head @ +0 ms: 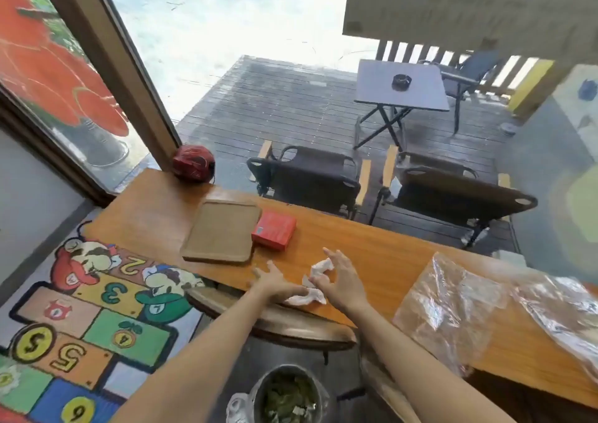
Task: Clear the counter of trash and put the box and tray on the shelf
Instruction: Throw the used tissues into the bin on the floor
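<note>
On the wooden counter (pixel 372 248) lie crumpled white tissues (pixel 318 269) near the front edge. My left hand (pixel 278 285) rests on the counter with its fingertips on the lower tissue (pixel 307 298). My right hand (pixel 339 278) hovers over the tissues, fingers spread, thumb touching one. A flat brown tray (pixel 221 230) lies further left on the counter. A red box (pixel 274 230) sits right beside the tray, touching its right edge.
A large clear plastic bag (pixel 485 309) lies on the counter's right part. A red round object (pixel 193 163) stands at the far left corner. Below the counter are a bin with green waste (pixel 288 396) and a wooden stool (pixel 291 322). Chairs stand beyond the counter.
</note>
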